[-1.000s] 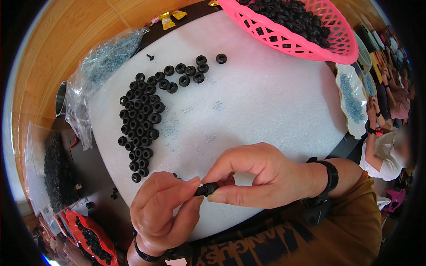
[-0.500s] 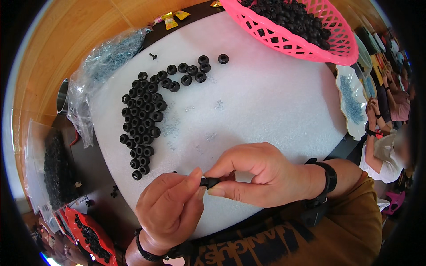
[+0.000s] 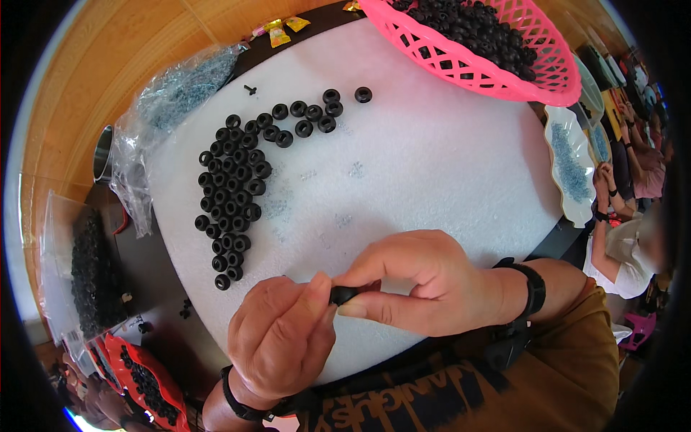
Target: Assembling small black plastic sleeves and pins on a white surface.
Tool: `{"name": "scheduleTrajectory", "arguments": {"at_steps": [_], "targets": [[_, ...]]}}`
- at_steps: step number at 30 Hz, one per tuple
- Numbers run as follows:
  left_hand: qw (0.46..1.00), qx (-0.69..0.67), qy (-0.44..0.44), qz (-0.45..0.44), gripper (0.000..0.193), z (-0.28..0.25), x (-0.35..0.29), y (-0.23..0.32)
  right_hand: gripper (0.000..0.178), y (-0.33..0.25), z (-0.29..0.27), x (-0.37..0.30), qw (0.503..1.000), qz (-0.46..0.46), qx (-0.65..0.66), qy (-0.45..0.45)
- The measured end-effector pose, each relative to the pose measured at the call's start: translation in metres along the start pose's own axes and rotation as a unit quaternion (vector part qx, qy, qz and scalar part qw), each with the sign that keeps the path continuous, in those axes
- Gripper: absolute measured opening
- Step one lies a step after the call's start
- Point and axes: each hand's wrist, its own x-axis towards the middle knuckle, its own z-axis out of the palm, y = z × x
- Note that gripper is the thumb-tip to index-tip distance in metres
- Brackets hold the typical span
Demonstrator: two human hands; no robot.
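Note:
Near the front of the white foam sheet (image 3: pixel 432 187), both hands meet at one small black rounded plastic piece (image 3: pixel 342 294). Thumb and index finger of my right hand (image 3: pixel 425 284) pinch its right side. My left hand (image 3: pixel 284 335) has its fingertips pressed together against the left end; whatever sits between them is covered by the fingers. Beyond my left hand lies a cluster of black ring-shaped pieces (image 3: pixel 232 180) with holes through them. One small black stem-like part (image 3: pixel 250 90) rests apart near the far edge of the sheet.
A pink lattice basket (image 3: pixel 461 79) full of black pieces stands far right. Right of the sheet is a white scalloped dish (image 3: pixel 576 201) with bluish clear bits. At left are a plastic bag (image 3: pixel 137 158), a clear bin (image 3: pixel 61 266) and a red basket (image 3: pixel 173 414). People sit at right.
My left fingertips have come closer to my right ones. The narrow left part of the black piece, visible before, is now hidden, and only the rounded part shows.

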Motion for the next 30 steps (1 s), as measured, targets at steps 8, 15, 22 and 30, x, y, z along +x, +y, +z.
{"name": "scheduleTrajectory", "arguments": {"at_steps": [8,15,22,30], "targets": [[0.999,0.052,-0.004,0.014,0.048,0.006,-0.001,0.002,0.019,0.001,-0.002,-0.002,0.978,0.117,0.174,-0.01],[0.999,0.048,-0.009,0.002,0.047,0.009,-0.005,0.0,0.019,0.004,0.003,-0.004,0.954,0.138,0.264,-0.002],[0.997,0.075,0.023,-0.005,0.041,0.014,-0.005,0.002,0.011,0.008,0.009,-0.003,0.893,0.175,0.416,0.0],[0.993,0.111,0.018,0.032,0.037,0.009,-0.002,0.003,0.018,0.001,0.001,-0.002,0.895,0.226,0.383,-0.043]]}}
